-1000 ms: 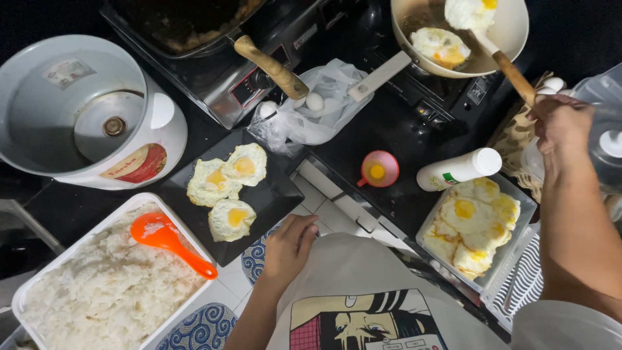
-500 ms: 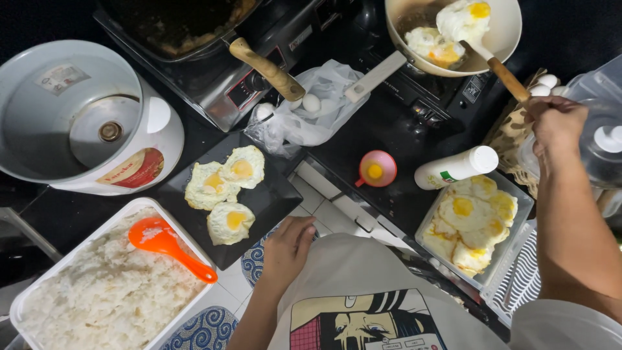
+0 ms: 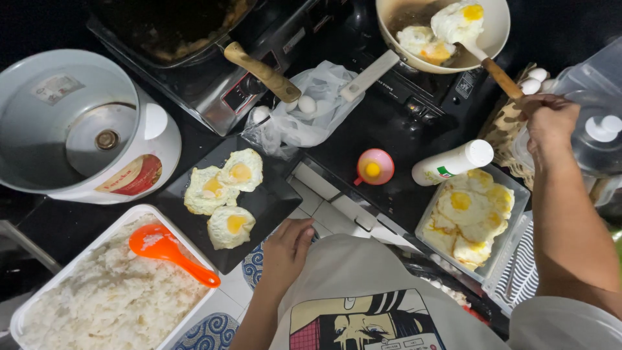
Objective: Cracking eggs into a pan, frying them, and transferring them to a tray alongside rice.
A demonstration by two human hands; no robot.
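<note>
My right hand (image 3: pixel 549 120) grips the wooden handle of a spatula (image 3: pixel 499 74) whose blade lifts a fried egg (image 3: pixel 457 19) over the cream frying pan (image 3: pixel 495 35). A second egg (image 3: pixel 421 44) lies in the pan. My left hand (image 3: pixel 287 249) rests by my waist, fingers loosely curled and holding nothing, next to the near corner of a black square plate (image 3: pixel 272 201) with three fried eggs (image 3: pixel 223 194). A clear container (image 3: pixel 515 194) at the right holds several more fried eggs.
An open white rice cooker (image 3: pixel 152 136) stands at the left. A white tray of rice (image 3: pixel 103 304) holds an orange scoop (image 3: pixel 168 249). A dark wok (image 3: pixel 162 26) sits on the second burner. A white bottle (image 3: pixel 453 162), a pink cup (image 3: pixel 374 166), and bagged raw eggs (image 3: pixel 304 110) are between.
The spatula has lifted one fried egg up and toward the pan's far right side. My left hand has stayed where it was.
</note>
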